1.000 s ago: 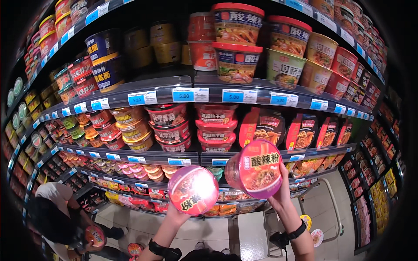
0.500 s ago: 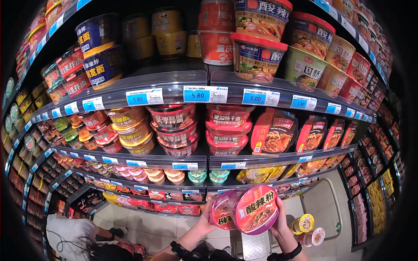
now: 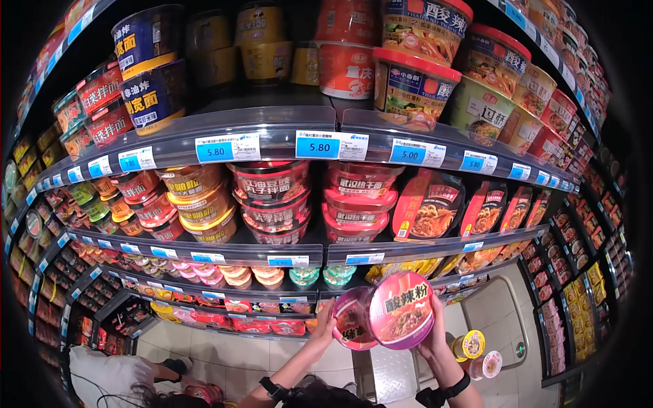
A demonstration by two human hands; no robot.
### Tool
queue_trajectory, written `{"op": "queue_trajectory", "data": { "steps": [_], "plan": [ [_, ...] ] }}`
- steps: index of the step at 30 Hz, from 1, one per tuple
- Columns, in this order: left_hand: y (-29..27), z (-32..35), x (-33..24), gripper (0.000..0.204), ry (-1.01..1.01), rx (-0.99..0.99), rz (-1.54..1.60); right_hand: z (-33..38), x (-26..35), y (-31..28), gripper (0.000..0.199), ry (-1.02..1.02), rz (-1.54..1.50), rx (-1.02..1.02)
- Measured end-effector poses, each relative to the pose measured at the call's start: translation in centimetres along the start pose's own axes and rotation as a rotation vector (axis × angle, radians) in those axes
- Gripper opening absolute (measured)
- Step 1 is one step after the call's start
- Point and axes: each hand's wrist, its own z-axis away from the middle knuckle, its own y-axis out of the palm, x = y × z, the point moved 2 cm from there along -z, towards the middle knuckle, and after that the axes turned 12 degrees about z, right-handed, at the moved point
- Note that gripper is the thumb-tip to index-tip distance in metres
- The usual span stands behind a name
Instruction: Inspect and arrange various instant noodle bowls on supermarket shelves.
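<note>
I hold two purple instant noodle tubs side by side, in front of the lower shelves, with their lids tipped toward me. My left hand is wrapped round the side of the left tub, which has a dark red picture lid. My right hand grips the right tub by its right side. Its brighter red and pink lid shows a bowl of noodles and overlaps the left tub's edge. Fingers behind both tubs are hidden. A dark band circles each wrist.
Shelves of noodle tubs stand ahead; one shelf edge carries blue price tags. Below right, a yellow-lidded tub and a pink-white tub rest beside a metal platform. A person in a white top is low at left.
Both hands have lifted the two tubs slightly higher in view, with the lids tilted a little differently. The shelf view has shifted a little. Both grips stay the same.
</note>
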Motion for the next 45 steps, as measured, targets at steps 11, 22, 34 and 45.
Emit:
{"op": "queue_trajectory", "data": {
  "steps": [11,22,34,45],
  "plan": [
    [-3.4,2.3,-6.2,0.056,0.033,-0.259,0.493,-3.6,5.9,8.7,0.055,-0.095,0.002,0.194],
    [-4.5,7.6,-8.6,0.06,0.243,-0.359,0.568,-5.5,9.3,15.8,0.055,-0.154,0.007,0.306],
    [-3.3,6.6,-11.4,0.062,0.361,-0.351,0.53,-4.8,10.8,11.6,0.055,-0.221,-0.068,0.237],
    [3.0,-1.0,-21.4,0.057,0.512,-0.144,0.39,-4.0,11.6,5.6,0.047,-0.348,-0.036,0.134]
  ]
}}
